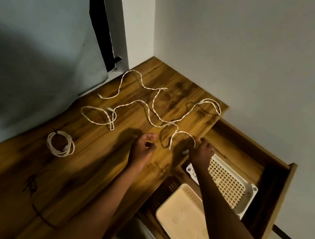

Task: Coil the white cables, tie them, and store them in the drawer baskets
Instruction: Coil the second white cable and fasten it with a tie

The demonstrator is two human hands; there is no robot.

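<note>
Cables (154, 108) sprawl loose across the desk (17, 179) toward its far edge as my right hand (202, 153) pinches one end to start a coil, my left hand (142, 148) loosely curled, empty.

The right hand (202, 154) covers the near end of the loose white braided cable (183, 133), so its grip there cannot be told; the right forearm hides part of the white perforated plastic basket (231, 184); the cream lattice-sided basket (184, 213) runs off the bottom edge; the open wooden drawer's (279, 181) interior lies in shadow.
</note>
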